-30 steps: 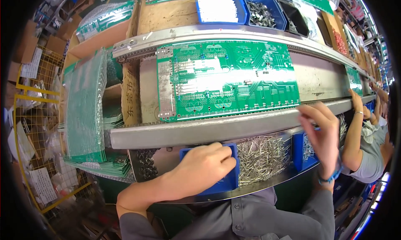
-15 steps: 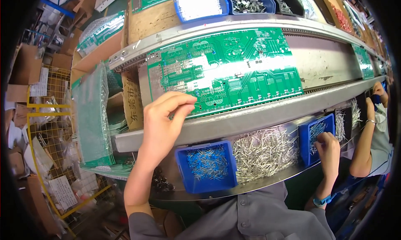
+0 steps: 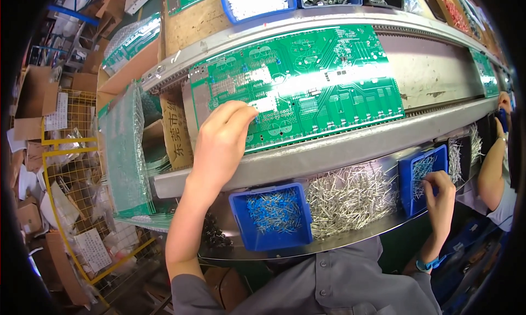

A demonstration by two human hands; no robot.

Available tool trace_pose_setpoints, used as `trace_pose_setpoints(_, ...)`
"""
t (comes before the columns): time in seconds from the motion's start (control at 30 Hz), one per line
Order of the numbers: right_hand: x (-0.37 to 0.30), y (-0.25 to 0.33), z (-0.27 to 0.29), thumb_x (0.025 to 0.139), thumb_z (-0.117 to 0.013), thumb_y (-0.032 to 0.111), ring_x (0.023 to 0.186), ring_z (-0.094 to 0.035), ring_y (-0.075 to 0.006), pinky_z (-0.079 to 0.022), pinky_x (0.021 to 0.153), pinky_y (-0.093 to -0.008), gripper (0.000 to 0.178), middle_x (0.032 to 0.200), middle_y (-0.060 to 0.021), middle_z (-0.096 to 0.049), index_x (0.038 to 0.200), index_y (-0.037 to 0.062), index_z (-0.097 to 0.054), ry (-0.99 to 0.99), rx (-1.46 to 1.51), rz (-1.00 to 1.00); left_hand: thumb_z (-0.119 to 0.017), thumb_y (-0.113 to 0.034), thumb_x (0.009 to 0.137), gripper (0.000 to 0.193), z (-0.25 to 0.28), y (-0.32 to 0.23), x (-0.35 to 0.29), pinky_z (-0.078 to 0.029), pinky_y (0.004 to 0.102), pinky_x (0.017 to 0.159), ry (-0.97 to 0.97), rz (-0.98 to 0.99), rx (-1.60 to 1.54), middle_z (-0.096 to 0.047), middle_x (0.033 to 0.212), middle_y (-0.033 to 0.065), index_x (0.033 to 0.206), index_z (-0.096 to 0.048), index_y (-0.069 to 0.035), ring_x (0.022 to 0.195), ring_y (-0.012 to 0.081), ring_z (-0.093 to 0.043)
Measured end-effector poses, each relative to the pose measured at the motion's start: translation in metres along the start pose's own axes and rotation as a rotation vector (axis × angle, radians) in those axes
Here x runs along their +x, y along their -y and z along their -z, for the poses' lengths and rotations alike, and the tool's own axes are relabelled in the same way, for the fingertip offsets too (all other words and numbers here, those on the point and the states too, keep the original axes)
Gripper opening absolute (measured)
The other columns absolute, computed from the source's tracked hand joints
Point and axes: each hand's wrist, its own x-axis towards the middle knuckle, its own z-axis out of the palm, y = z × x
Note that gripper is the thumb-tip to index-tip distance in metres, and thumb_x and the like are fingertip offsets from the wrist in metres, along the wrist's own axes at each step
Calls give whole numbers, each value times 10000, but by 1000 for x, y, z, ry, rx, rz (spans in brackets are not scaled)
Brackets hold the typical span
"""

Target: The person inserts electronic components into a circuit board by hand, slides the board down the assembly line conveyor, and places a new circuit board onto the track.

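Observation:
A large green circuit board [image 3: 350, 98] lies in the metal conveyor rail. My left hand [image 3: 222, 139] is over its near left part, thumb and fingers pinched together at the board's surface; whatever they hold is hidden. A few tiny blue components stand on the board near these fingertips. At the right, my right hand [image 3: 441, 197] is at the near side of a small blue bin [image 3: 406, 186] of thin-leaded blue parts. Its fingers are curled together, and what is between them is too small to make out.
Another blue bin [image 3: 246, 227] of blue leaded parts and a pile of silvery leaded parts [image 3: 350, 200] lie along the bench. Stacked boards [image 3: 123, 156] stand at the left by a cardboard box. A co-worker's arm [image 3: 493, 167] is at the far right. Supply bins [image 3: 293, 0] line the back.
My left hand has moved up and slightly right, farther over the board. My right hand has shifted a little right in view. The co-worker's arm has moved at the right edge.

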Motion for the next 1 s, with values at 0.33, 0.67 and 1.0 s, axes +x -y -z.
trace_pose_setpoints(0.33, -1, -4, -2, 863, -531, -57, 602, -469, -157, -386, 562, -265, 34, 695, -97, -520, 864, -29, -512, -95, 72, -38, -660, 27, 790, 102, 0, 2, -1, -513, 337, 666, 13, -4, 30, -639, 866, 140, 890, -651, 9, 775, 294, -641)
trace_pose_setpoints(0.67, 2, -9, -9, 870, -532, -59, 602, -455, -135, -386, 561, -251, 45, 698, -89, -504, 860, -23, -507, -129, 94, -62, -641, 62, 739, 161, -2, 6, -2, -515, 381, 730, 60, 16, 3, -627, 889, 150, 894, -630, 17, 840, 321, -629)
trace_pose_setpoints(1.0, 3, -10, -10, 868, -544, -57, 623, -506, -143, -425, 593, -252, 33, 718, -103, -558, 884, -30, -534, -122, 74, -74, -638, 70, 732, 169, -1, 6, -2, -515, 381, 732, 73, 19, -7, -628, 890, 149, 893, -634, 18, 837, 322, -630)
